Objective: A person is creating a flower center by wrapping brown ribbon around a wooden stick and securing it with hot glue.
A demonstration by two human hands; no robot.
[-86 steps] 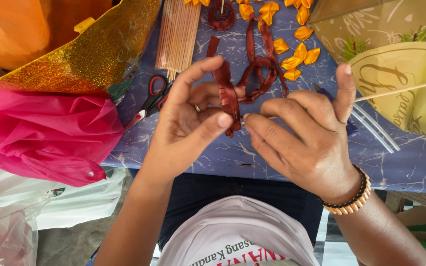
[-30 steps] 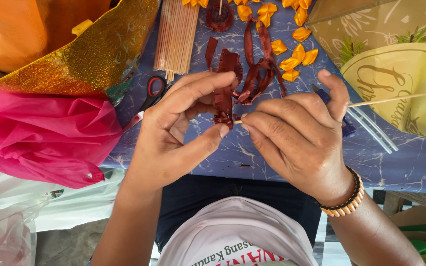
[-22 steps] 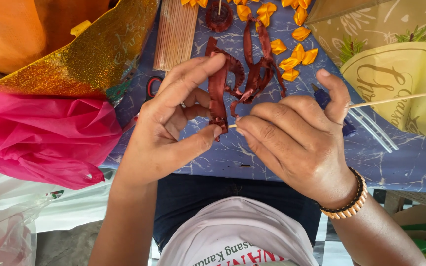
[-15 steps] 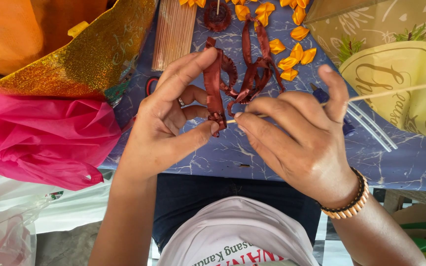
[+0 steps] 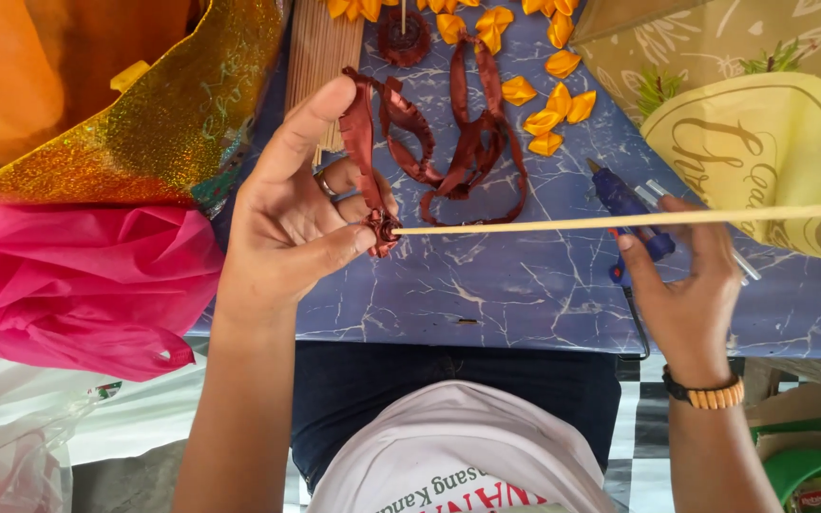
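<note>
— Where is the ribbon now?

— The dark red ribbon (image 5: 365, 142) is in your left hand (image 5: 301, 223): its fingers (image 5: 334, 242) pinch the coiled end against the tip of a thin wooden stick (image 5: 620, 220), above the blue marbled desk (image 5: 505, 285).

— And your right hand?

— Your right hand (image 5: 691, 294) is down on the blue glue gun (image 5: 631, 204), fingers curled around it, and the stick passes over them.

— What lies around?

— More ribbon loops (image 5: 472, 142), orange petals (image 5: 548, 95), a bundle of sticks (image 5: 320, 57) beyond; pink paper (image 5: 68, 285) and gold glitter sheet (image 5: 163, 123) at your left.
</note>
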